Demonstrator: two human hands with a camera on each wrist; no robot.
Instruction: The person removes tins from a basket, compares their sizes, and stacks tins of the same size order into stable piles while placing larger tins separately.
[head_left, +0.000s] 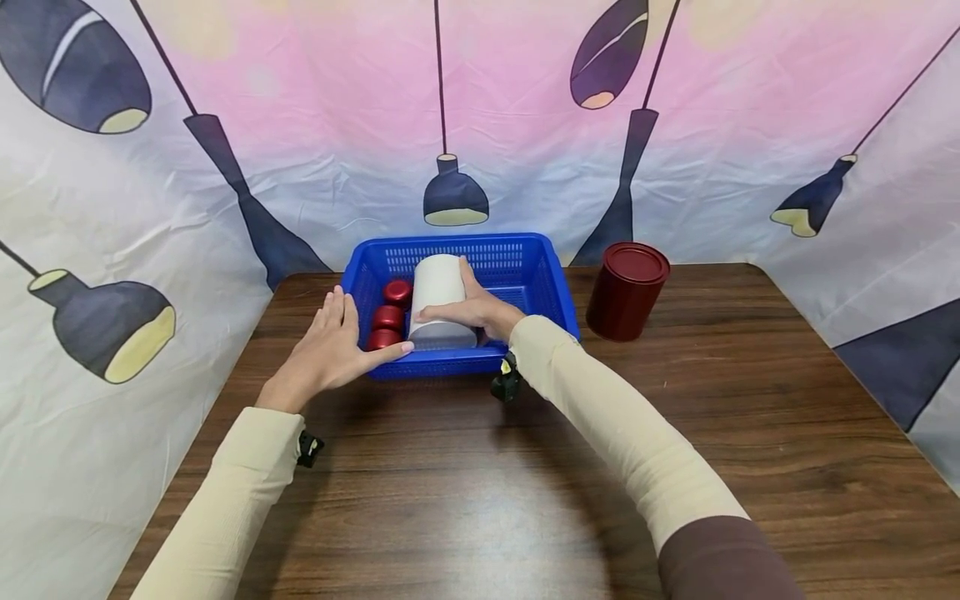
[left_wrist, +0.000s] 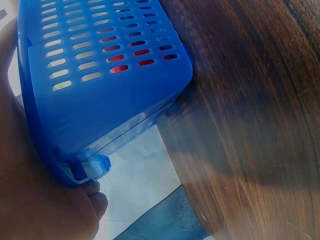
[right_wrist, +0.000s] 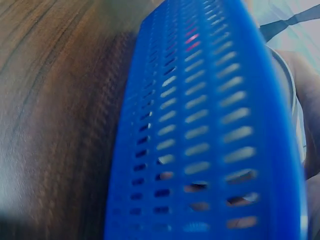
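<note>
Head view: my right hand [head_left: 483, 310] grips the white canister [head_left: 437, 282] inside the blue basket [head_left: 450, 365], at the worktop's [head_left: 465, 483] far edge.
I judge the step in hand to be placing or lifting the canister; the next move calls for keeping it clear of three red round pieces [head_left: 387, 317] lined along the basket's left side. Whether it rests on the floor, I cannot tell. My left hand [head_left: 322, 354], spread wide, lies at the near left corner. A dark red tin [head_left: 628, 292] stands beside the basket's right edge.

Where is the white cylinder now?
In the head view, the white cylinder is in the blue basket, right of three red objects, gripped by the right hand.
</note>
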